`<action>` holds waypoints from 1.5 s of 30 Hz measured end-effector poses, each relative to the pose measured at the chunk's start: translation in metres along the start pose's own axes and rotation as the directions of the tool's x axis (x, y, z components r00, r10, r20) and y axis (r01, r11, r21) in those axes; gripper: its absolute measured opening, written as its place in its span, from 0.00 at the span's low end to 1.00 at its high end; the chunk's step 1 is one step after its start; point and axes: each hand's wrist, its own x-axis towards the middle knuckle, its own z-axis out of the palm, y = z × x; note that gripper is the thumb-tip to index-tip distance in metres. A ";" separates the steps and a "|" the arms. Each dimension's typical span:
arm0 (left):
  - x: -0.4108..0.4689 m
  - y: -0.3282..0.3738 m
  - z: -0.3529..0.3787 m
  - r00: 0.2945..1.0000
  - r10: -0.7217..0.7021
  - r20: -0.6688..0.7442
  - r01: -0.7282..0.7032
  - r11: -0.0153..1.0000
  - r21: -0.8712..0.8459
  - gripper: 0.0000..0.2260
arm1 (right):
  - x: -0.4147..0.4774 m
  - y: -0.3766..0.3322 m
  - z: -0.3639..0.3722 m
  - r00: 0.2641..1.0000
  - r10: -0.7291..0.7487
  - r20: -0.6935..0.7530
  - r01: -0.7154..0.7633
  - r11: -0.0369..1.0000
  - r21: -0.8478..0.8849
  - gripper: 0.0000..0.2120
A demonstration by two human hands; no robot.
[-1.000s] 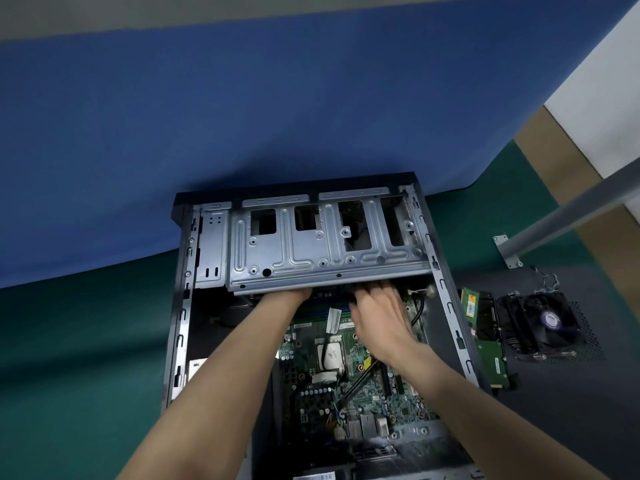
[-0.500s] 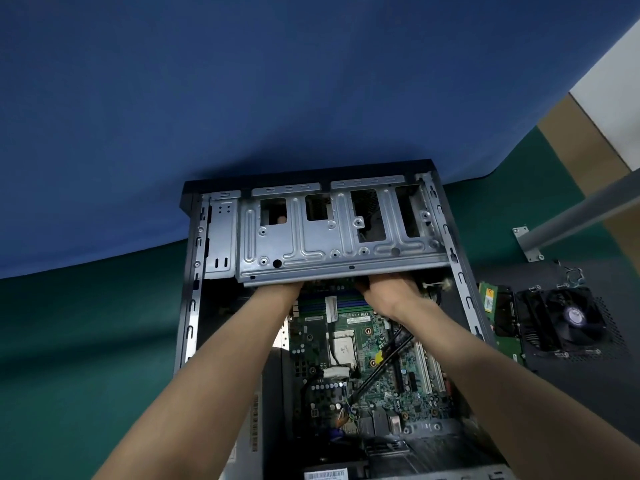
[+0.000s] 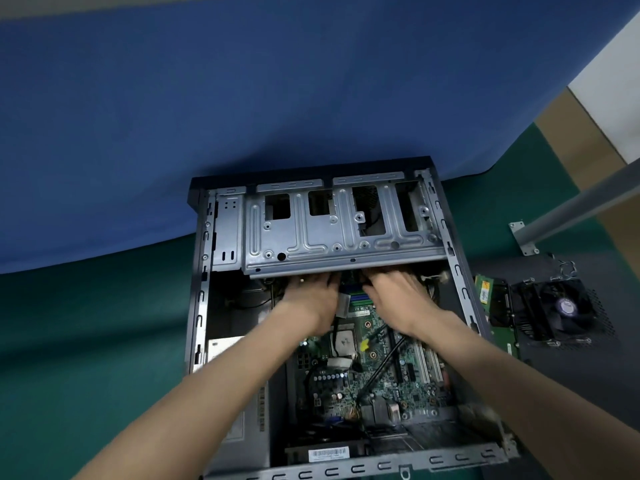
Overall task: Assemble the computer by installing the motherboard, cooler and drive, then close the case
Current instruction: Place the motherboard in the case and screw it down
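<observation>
Left hand [image 3: 311, 297]: centre frame, fingertips hidden under drive cage [image 3: 332, 230]; grip cannot be told.
Right hand [image 3: 398, 294]: alongside, fingertips likewise hidden.
Motherboard [image 3: 415, 389]: inside open case [image 3: 199, 306].

Open room over board [image 3: 426, 386], lower centre; tight gap under cage [image 3: 311, 233], centre; black cable [image 3: 381, 368] slanting across board.

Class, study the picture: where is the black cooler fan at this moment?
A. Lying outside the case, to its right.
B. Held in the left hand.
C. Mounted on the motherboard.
A: the cooler fan lies on a dark perforated panel to the right of the case.
</observation>
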 end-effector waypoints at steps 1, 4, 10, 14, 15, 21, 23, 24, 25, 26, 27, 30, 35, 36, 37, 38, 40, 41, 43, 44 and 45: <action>-0.012 0.010 0.006 0.998 0.052 -0.038 -0.051 0.998 0.026 0.32 | -0.013 0.001 0.000 0.998 -0.046 -0.050 0.045 0.999 -0.017 0.15; -0.037 0.033 0.027 0.904 0.322 -0.281 -0.313 0.947 0.075 0.16 | -0.054 0.013 -0.009 0.982 -0.162 -0.096 0.159 0.987 -0.038 0.26; -0.058 0.054 0.040 0.948 0.278 0.155 -0.232 0.936 -0.264 0.19 | -0.087 0.016 -0.014 0.936 -0.218 0.277 0.307 0.892 -0.333 0.24; -0.056 0.050 0.044 0.959 0.200 0.200 -0.154 0.963 -0.223 0.19 | -0.080 0.005 -0.005 0.939 -0.244 0.242 0.325 0.858 -0.397 0.21; -0.056 0.049 0.045 0.965 0.194 0.179 -0.160 0.969 -0.190 0.16 | -0.081 0.006 -0.002 0.947 -0.263 0.185 0.316 0.864 -0.391 0.18; -0.055 0.045 0.050 0.991 0.130 0.044 -0.123 0.985 -0.123 0.13 | -0.100 0.004 0.020 0.911 -0.229 0.344 0.254 0.967 -0.031 0.15; -0.055 0.043 0.049 0.996 0.089 0.006 -0.087 0.990 -0.111 0.11 | -0.098 -0.001 0.025 0.852 -0.253 0.459 0.299 0.954 -0.028 0.23; -0.055 0.041 0.048 0.997 0.070 -0.012 -0.071 0.993 -0.094 0.11 | -0.094 -0.003 0.026 0.830 -0.268 0.490 0.332 0.942 -0.047 0.25; -0.055 0.040 0.048 0.998 0.055 -0.024 -0.057 0.996 -0.073 0.11 | -0.091 -0.005 0.026 0.814 -0.283 0.507 0.370 0.926 -0.077 0.27; -0.055 0.038 0.049 0.999 0.042 -0.031 -0.044 0.997 -0.062 0.10 | -0.087 -0.007 0.026 0.801 -0.303 0.516 0.413 0.904 -0.111 0.27; -0.055 0.036 0.049 0.999 0.027 -0.031 -0.029 0.997 -0.068 0.10 | -0.083 -0.010 0.025 0.788 -0.329 0.520 0.461 0.875 -0.145 0.27; -0.054 0.031 0.049 0.999 -0.012 -0.045 0.007 0.992 -0.123 0.09 | -0.077 -0.016 0.021 0.748 -0.410 0.522 0.558 0.814 -0.160 0.18; -0.053 0.022 0.049 0.990 -0.096 -0.102 0.062 0.954 -0.293 0.08 | -0.077 -0.015 0.032 0.725 -0.480 0.493 0.648 0.717 -0.255 0.24; -0.052 0.021 0.049 0.989 -0.103 -0.103 0.065 0.944 -0.324 0.08 | -0.076 -0.016 0.035 0.724 -0.484 0.492 0.654 0.708 -0.266 0.24; -0.051 0.021 0.049 0.988 -0.107 -0.108 0.063 0.935 -0.349 0.07 | -0.075 -0.017 0.038 0.721 -0.484 0.496 0.658 0.703 -0.269 0.21; -0.050 0.021 0.048 0.987 -0.110 -0.118 0.060 0.928 -0.367 0.07 | -0.075 -0.019 0.040 0.719 -0.482 0.501 0.658 0.705 -0.265 0.18; -0.048 0.020 0.045 0.980 -0.125 -0.153 0.057 0.920 -0.387 0.06 | -0.074 -0.020 0.042 0.722 -0.468 0.509 0.642 0.727 -0.242 0.13; -0.046 0.020 0.044 0.976 -0.137 -0.171 0.060 0.916 -0.396 0.06 | -0.074 -0.019 0.043 0.730 -0.457 0.508 0.627 0.742 -0.235 0.13; -0.044 0.018 0.041 0.961 -0.165 -0.220 0.064 0.912 -0.405 0.06 | -0.075 -0.017 0.044 0.744 -0.444 0.500 0.609 0.758 -0.233 0.13; -0.042 0.017 0.040 0.950 -0.178 -0.257 0.064 0.916 -0.396 0.07 | -0.076 -0.018 0.044 0.748 -0.441 0.497 0.604 0.762 -0.234 0.12; -0.040 0.015 0.038 0.936 -0.189 -0.296 0.069 0.925 -0.374 0.08 | -0.076 -0.018 0.043 0.750 -0.438 0.495 0.599 0.766 -0.231 0.12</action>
